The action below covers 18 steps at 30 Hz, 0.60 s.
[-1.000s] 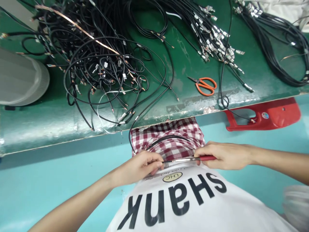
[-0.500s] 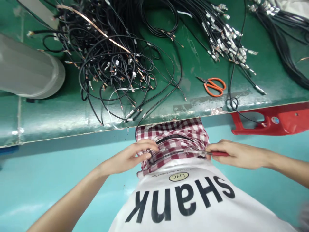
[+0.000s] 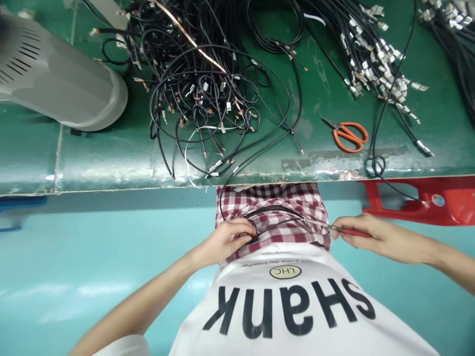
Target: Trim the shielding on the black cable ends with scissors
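Black thin cable (image 3: 278, 208), looped, was held crosswise over the lap (image 3: 274, 195) between the hands: pinched in the closed left hand (image 3: 232, 240), its free end met by a red-handled metal tool (image 3: 345, 230) gripped in the closed right hand (image 3: 371, 238). Orange-handled scissors (image 3: 349, 136) and tangled black wires (image 3: 208, 84) were seen on the green bench (image 3: 111, 158).

Counts, positions ref the orange scissors (image 3: 349, 136) (x1):
- green bench (image 3: 111, 153) x1
- cable heaps x3: loose tangle (image 3: 208, 84) to the left, terminal bundle (image 3: 374, 64) just above, third bundle (image 3: 456, 29) far upper right and cut by the frame. Single cables in the heaps are too many to count.
- grey vented housing (image 3: 63, 84) x1, far left
- red plastic part (image 3: 419, 200) x1, lower right
- hands x2, below: left hand (image 3: 232, 240) pinching black cable (image 3: 274, 217) x1, right hand (image 3: 371, 237) gripping red-handled tool (image 3: 345, 230) x1
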Available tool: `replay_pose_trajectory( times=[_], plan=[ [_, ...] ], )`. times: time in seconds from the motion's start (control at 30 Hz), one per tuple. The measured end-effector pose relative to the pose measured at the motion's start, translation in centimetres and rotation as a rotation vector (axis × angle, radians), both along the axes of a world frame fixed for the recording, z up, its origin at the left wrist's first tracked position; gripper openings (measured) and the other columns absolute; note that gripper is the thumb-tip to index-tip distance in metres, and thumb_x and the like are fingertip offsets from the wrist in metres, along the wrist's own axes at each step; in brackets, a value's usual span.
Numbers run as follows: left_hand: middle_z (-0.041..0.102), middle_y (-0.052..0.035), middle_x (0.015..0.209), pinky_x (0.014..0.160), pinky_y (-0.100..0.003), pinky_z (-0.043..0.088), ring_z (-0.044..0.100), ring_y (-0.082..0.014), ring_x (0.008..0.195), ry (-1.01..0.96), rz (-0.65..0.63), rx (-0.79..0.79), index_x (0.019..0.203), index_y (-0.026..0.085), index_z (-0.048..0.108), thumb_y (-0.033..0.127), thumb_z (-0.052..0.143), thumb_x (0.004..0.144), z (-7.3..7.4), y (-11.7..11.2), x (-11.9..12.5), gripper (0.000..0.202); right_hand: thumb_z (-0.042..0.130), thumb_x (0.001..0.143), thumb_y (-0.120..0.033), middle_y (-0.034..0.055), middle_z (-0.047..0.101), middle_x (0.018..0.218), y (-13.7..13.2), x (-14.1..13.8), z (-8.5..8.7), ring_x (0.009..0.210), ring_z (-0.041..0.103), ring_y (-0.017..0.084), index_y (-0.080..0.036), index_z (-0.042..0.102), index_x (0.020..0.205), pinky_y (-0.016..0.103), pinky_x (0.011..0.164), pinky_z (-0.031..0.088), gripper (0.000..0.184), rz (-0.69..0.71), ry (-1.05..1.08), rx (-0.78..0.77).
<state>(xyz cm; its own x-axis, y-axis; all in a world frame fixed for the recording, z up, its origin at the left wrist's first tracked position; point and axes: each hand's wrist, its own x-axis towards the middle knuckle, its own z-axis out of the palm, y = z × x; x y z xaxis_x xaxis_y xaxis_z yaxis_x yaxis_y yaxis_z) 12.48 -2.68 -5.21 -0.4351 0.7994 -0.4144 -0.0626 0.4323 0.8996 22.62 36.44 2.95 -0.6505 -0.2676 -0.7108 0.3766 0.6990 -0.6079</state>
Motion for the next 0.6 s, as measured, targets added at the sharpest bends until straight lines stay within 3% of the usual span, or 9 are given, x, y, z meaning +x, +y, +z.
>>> replay_pose_trajectory(
  times=[0.1, 0.3, 0.43, 0.53, 0.6],
  plan=[
    [0.068, -0.0095, 0.105, 0.087, -0.022, 0.049, 0.062, -0.0129, 0.096, -0.109, 0.053, -0.033, 0.100, 0.013, 0.071, 0.035, 0.055, 0.094, -0.2, 0.3, 0.6, 0.027, 0.051, 0.095, -0.050, 0.0062, 0.070, 0.095, -0.1, -0.4, -0.1, 0.091, 0.065, 0.025, -0.026, 0.070, 0.114, 0.033, 0.080, 0.053, 0.035, 0.084, -0.053, -0.020],
    [0.063, -0.0051, 0.086, 0.073, -0.020, 0.045, 0.054, -0.0091, 0.076, -0.275, 0.167, -0.106, 0.088, 0.011, 0.060, 0.030, 0.059, 0.087, -0.2, 1.0, 1.3, 0.019, 0.049, 0.097, -0.048, 0.0074, 0.070, 0.091, -1.3, -1.0, -0.8, 0.085, 0.065, 0.025, -0.023, 0.069, 0.110, 0.031, 0.073, 0.052, 0.034, 0.117, 0.048, -0.001],
    [0.056, -0.0017, 0.080, 0.070, -0.019, 0.042, 0.049, -0.0083, 0.074, -0.215, 0.179, -0.121, 0.083, 0.012, 0.053, 0.029, 0.059, 0.085, 0.3, 1.2, 1.1, 0.018, 0.046, 0.100, -0.044, 0.0072, 0.069, 0.100, -1.5, -1.9, 0.4, 0.085, 0.064, 0.023, -0.022, 0.062, 0.118, 0.033, 0.077, 0.049, 0.033, 0.174, 0.138, 0.020],
    [0.049, 0.0003, 0.075, 0.066, -0.019, 0.038, 0.043, -0.0080, 0.070, -0.101, 0.137, -0.156, 0.079, 0.014, 0.048, 0.032, 0.054, 0.088, 0.9, 1.2, 0.7, 0.021, 0.050, 0.099, -0.044, 0.0083, 0.064, 0.119, 1.9, -3.1, 1.7, 0.102, 0.062, 0.024, -0.023, 0.055, 0.130, 0.034, 0.090, 0.047, 0.038, 0.078, 0.350, 0.065],
    [0.046, 0.0002, 0.072, 0.064, -0.019, 0.036, 0.041, -0.0081, 0.068, -0.035, 0.101, -0.149, 0.073, 0.014, 0.045, 0.035, 0.049, 0.091, 1.4, 1.2, 0.4, 0.027, 0.052, 0.097, -0.046, 0.0089, 0.063, 0.121, 6.4, -4.0, 2.0, 0.105, 0.060, 0.024, -0.021, 0.052, 0.133, 0.035, 0.094, 0.046, 0.043, -0.146, 0.571, 0.230]
  ],
)
